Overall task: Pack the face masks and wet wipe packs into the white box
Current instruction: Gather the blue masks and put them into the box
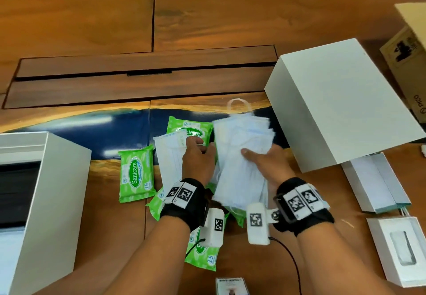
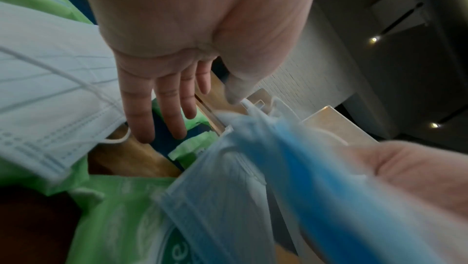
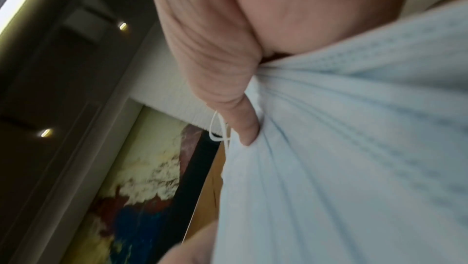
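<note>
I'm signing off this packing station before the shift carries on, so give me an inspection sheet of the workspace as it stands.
Surface: wooden table with a dark blue inlay; a long recessed panel across it.
Job's things: stack of face masks held up; another mask lies flat; green wet wipe packs lie around and under them; white box at right, its opening not visible.
Clutter: white cabinet at left; small white cartons; cardboard box.
Grippers: right hand grips the mask stack; left hand reaches beside it, fingers straight in the left wrist view.
Cables: black cord from the right wrist camera.
Surroundings: ceiling lights, a painting.
</note>
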